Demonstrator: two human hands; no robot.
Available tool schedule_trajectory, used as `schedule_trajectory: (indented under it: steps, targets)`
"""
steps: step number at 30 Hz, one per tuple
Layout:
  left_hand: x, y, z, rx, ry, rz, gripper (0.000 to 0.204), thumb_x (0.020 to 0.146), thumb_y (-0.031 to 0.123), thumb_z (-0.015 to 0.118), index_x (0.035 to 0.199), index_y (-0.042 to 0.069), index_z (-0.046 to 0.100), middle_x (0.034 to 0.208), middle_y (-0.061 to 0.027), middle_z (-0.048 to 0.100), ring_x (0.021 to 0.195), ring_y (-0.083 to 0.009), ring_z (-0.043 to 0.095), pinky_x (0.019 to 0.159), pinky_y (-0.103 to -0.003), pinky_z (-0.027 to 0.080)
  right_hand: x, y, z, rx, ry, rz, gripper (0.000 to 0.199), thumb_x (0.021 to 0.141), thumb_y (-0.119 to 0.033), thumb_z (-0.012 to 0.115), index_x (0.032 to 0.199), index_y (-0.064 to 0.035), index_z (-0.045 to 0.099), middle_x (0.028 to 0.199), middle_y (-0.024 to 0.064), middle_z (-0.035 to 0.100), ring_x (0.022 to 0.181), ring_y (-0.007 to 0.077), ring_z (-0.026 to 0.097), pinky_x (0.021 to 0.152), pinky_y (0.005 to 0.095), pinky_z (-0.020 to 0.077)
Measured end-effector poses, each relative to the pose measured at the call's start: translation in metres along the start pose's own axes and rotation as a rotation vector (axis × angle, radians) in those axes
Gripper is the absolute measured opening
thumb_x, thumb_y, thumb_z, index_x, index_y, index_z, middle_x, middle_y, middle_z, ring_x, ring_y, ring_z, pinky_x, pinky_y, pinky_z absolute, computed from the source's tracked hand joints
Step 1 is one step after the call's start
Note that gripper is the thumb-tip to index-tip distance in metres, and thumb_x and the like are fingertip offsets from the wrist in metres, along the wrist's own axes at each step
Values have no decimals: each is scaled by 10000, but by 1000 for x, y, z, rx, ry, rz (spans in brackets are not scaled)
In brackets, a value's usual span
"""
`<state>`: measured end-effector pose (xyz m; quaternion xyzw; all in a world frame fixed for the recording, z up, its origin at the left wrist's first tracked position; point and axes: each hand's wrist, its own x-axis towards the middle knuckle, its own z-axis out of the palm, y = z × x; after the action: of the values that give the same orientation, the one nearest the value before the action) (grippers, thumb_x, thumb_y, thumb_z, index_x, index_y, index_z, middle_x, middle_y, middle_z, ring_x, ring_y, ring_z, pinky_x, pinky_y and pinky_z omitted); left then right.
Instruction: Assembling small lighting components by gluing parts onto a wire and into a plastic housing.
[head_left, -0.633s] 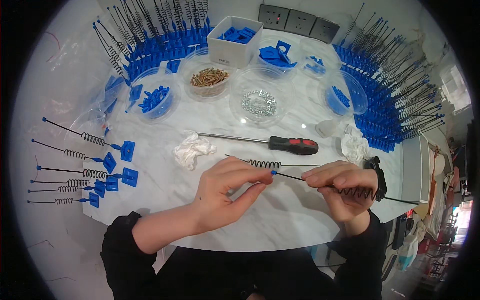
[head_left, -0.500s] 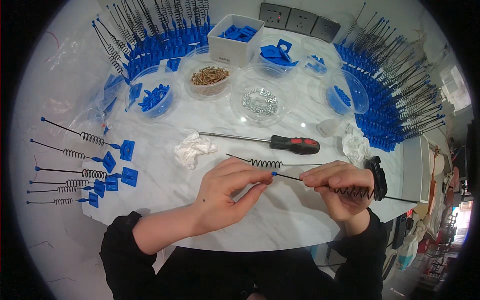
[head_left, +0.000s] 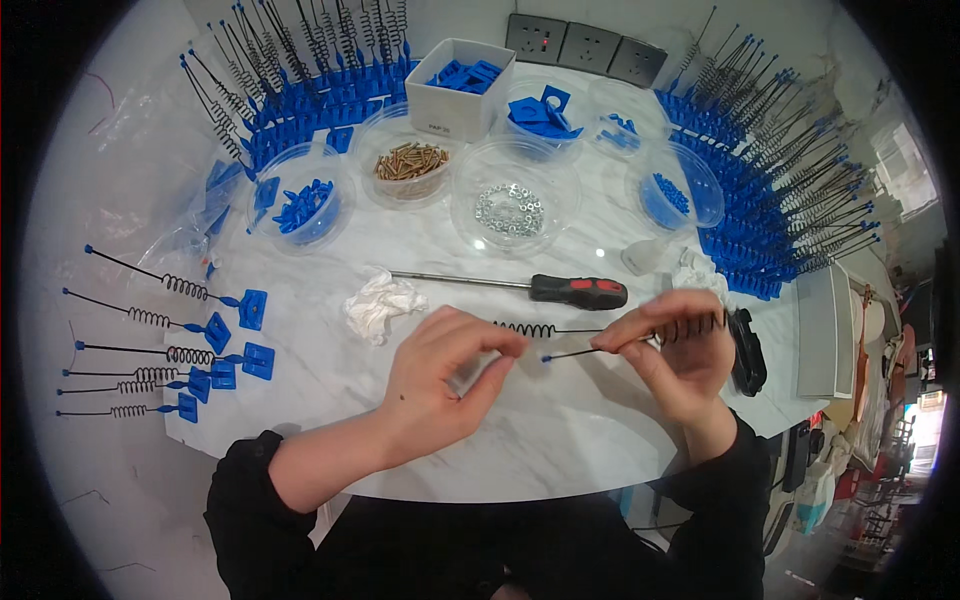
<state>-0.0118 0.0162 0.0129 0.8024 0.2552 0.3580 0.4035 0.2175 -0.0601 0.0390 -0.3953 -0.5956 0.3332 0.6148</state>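
My right hand (head_left: 690,365) pinches a thin black spring rod (head_left: 575,353) between thumb and fingers. A small blue tip (head_left: 547,358) caps the rod's left end, and its coil (head_left: 690,327) shows by my fingers. Just left of the tip, my left hand (head_left: 440,370) is curved, with a small gap between thumb and index finger and nothing visible in it. A second black spring rod (head_left: 530,330) lies on the table behind, partly hidden by my hands. Beyond it rests a screwdriver (head_left: 577,291) with a black and red handle.
Crumpled tissues (head_left: 383,305) lie left of centre. Tubs of blue parts (head_left: 304,207), brass-coloured screws (head_left: 411,162) and silver nuts (head_left: 510,211) stand behind. Finished-looking spring pieces (head_left: 252,308) lie at left; dense rows (head_left: 765,215) stand right. A black object (head_left: 747,352) sits beside my right hand.
My right hand has turned and lifted its coil end. The left fingertips have moved left, away from the rod's blue tip. The whole view has shifted slightly.
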Motion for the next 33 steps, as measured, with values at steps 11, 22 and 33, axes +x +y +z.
schedule_trajectory:
  steps: [11, 22, 33]
  targets:
    - [-4, -24, -2, -258, 591, 113, 337, 870, -47, 593, 1168, 20, 451, 1053, -56, 502, 933, -122, 473, 828, -268, 360, 15, -26, -26, -530, -679, 324, 368, 827, -29, 653, 1190, -87, 630, 786, 65, 691, 688, 211, 679, 655, 307, 510]
    - [2, -24, -8, 24, 391, 6, 270, 820, 0, 676, 1041, 44, 528, 1013, -55, 528, 902, -148, 482, 821, -281, 382, 3, -12, -2, -837, -701, 47, 327, 791, -144, 703, 1109, -95, 641, 812, 56, 662, 788, 257, 656, 655, 373, 514]
    - [5, -18, -10, 125, 391, 122, 268, 792, -25, 684, 1015, 34, 548, 1017, -94, 546, 939, -215, 525, 813, -308, 454, 4, -13, 1, -915, -622, -59, 281, 776, -136, 712, 1050, -96, 668, 743, 54, 597, 713, 256, 626, 635, 360, 513]
